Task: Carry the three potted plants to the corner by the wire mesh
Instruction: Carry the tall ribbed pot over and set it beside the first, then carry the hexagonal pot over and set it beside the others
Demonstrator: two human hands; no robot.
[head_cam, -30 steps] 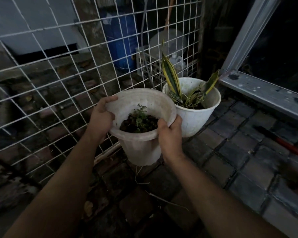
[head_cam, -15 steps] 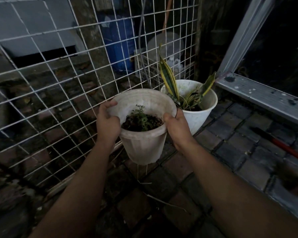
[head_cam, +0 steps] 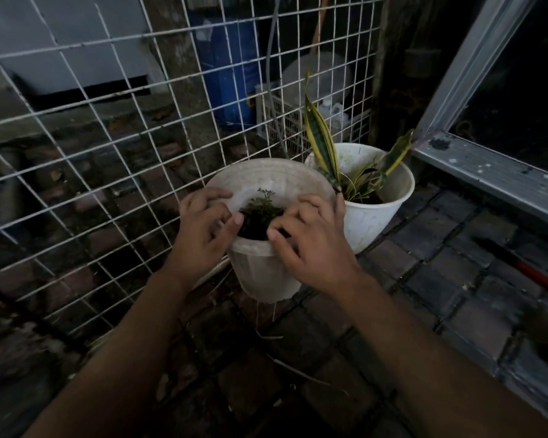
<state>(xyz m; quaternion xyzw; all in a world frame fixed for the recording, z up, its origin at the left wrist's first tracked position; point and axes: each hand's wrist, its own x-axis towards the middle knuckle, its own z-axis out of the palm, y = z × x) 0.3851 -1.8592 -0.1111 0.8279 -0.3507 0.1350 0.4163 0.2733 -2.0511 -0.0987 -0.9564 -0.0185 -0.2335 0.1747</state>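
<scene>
Both grips released since the earlier frame: left hand [head_cam: 203, 235] and right hand [head_cam: 314, 245] now spread loosely over the seedling pot [head_cam: 260, 273] rim, holding nothing. Wire mesh [head_cam: 133, 143] at left. Brick floor [head_cam: 440, 263] carries the snake-plant pot [head_cam: 374, 222] in the corner. Seedling pot sits just beside it, close to the mesh.
</scene>
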